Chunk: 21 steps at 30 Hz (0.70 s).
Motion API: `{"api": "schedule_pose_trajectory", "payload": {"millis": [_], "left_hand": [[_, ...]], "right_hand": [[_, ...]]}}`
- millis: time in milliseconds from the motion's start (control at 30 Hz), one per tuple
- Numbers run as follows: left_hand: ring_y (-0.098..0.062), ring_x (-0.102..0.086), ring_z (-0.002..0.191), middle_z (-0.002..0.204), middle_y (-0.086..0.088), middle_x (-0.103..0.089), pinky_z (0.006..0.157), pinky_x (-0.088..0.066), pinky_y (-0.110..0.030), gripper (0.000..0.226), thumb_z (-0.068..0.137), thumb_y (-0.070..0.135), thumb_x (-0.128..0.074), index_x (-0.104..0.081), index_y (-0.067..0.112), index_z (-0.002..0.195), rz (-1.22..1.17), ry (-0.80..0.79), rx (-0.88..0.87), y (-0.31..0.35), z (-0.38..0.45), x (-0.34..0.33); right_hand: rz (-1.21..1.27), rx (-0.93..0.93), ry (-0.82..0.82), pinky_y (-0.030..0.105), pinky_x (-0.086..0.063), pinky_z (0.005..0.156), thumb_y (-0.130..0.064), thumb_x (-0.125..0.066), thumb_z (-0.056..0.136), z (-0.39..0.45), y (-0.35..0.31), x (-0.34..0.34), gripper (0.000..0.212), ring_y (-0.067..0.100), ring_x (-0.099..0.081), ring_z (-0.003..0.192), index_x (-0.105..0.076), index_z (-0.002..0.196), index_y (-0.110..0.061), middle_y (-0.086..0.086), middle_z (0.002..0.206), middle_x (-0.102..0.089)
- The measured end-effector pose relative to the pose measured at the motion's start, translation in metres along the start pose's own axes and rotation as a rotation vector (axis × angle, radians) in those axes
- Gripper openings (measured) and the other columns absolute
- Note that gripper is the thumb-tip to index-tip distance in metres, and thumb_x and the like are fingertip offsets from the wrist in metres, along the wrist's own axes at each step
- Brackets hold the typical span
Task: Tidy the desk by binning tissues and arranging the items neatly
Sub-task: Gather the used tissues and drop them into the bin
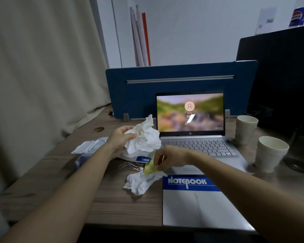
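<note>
My left hand (120,140) is raised over the desk and shut on a large crumpled white tissue (144,137), left of the laptop. My right hand (167,157) pinches a yellow-green piece of tissue or paper (149,168) just above the desk. Below it another crumpled white tissue (141,182) lies on the wooden desk (112,204). White earphone cables (130,166) and a small blue-and-white pack (143,159) lie under my hands. A blue and white notebook (200,199) sits at the front right.
An open laptop (195,142) stands mid-desk before a blue divider panel (165,85). Two stacks of paper cups (245,130) (270,153) stand at the right. A white plastic case (89,146) lies at the left, near a beige curtain (42,76). A dark monitor (279,76) fills the right.
</note>
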<state>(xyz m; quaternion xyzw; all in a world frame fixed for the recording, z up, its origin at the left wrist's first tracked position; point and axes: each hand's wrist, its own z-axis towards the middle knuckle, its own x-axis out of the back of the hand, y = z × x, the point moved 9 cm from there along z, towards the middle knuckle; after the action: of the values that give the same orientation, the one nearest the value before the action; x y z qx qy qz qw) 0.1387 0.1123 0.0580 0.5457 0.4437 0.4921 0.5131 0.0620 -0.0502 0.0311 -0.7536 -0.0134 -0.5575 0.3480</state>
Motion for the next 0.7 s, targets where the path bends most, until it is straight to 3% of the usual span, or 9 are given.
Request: {"api": "schedule_pose_trajectory", "payload": {"millis": [100,200,300,400,500,600,700], "left_hand": [[-0.024,-0.07,0.089,0.106,-0.01,-0.071,0.073,-0.056,-0.035,0.028,0.086,-0.001,-0.066,-0.065,0.015,0.109,-0.026,0.06,0.002,-0.001,-0.008,0.018],[-0.022,-0.07,0.087,0.105,-0.009,-0.07,0.07,-0.056,-0.033,0.027,0.086,-0.001,-0.067,-0.065,0.016,0.106,-0.028,0.099,-0.01,0.0,-0.018,0.032],[-0.02,-0.069,0.086,0.106,-0.009,-0.069,0.069,-0.055,-0.031,0.026,0.086,-0.003,-0.066,-0.064,0.017,0.103,-0.028,0.116,-0.009,-0.001,-0.027,0.044],[-0.022,-0.067,0.089,0.111,-0.011,-0.066,0.074,-0.056,-0.034,0.029,0.086,-0.002,-0.066,-0.061,0.016,0.109,-0.009,0.137,-0.004,-0.004,-0.033,0.054],[-0.028,-0.066,0.09,0.111,-0.014,-0.063,0.073,-0.054,-0.037,0.032,0.086,0.001,-0.066,-0.06,0.022,0.109,0.025,0.155,0.003,-0.005,-0.037,0.06],[-0.03,-0.064,0.089,0.11,-0.016,-0.062,0.071,-0.052,-0.038,0.03,0.086,0.001,-0.064,-0.058,0.024,0.105,0.032,0.157,0.007,-0.004,-0.039,0.058],[-0.03,-0.063,0.087,0.112,-0.018,-0.061,0.068,-0.052,-0.038,0.027,0.089,0.0,-0.061,-0.058,0.024,0.1,0.029,0.149,0.009,-0.001,-0.04,0.051]], "right_hand": [[-0.067,0.014,-0.054,0.03,-0.05,0.086,-0.026,-0.074,0.081,0.004,-0.013,-0.026,0.019,0.013,-0.059,0.094,-0.066,0.098,-0.03,-0.01,0.102,-0.062],[-0.147,0.036,-0.041,0.036,-0.051,0.084,-0.032,-0.078,0.074,0.006,-0.021,-0.039,0.027,0.017,-0.056,0.096,-0.065,0.098,-0.036,-0.006,0.105,-0.062],[-0.308,0.066,-0.001,0.034,-0.038,0.079,-0.045,-0.078,0.072,0.009,-0.025,-0.047,0.04,0.019,-0.046,0.102,-0.064,0.109,-0.039,-0.006,0.109,-0.058],[-0.378,0.075,0.043,0.037,-0.028,0.086,-0.047,-0.072,0.077,0.009,-0.028,-0.049,0.03,0.02,-0.039,0.11,-0.064,0.106,-0.044,-0.011,0.108,-0.051],[-0.381,0.105,0.105,0.04,-0.03,0.092,-0.04,-0.065,0.084,0.008,-0.031,-0.047,0.014,0.02,-0.036,0.11,-0.068,0.098,-0.04,-0.012,0.108,-0.048],[-0.382,0.097,0.102,0.04,-0.031,0.093,-0.036,-0.062,0.088,0.006,-0.033,-0.045,0.014,0.018,-0.036,0.109,-0.069,0.1,-0.034,-0.01,0.115,-0.052],[-0.208,0.105,0.096,0.035,-0.039,0.086,-0.028,-0.059,0.091,0.001,-0.037,-0.034,0.014,0.018,-0.047,0.103,-0.067,0.101,-0.022,-0.002,0.11,-0.061]]}}
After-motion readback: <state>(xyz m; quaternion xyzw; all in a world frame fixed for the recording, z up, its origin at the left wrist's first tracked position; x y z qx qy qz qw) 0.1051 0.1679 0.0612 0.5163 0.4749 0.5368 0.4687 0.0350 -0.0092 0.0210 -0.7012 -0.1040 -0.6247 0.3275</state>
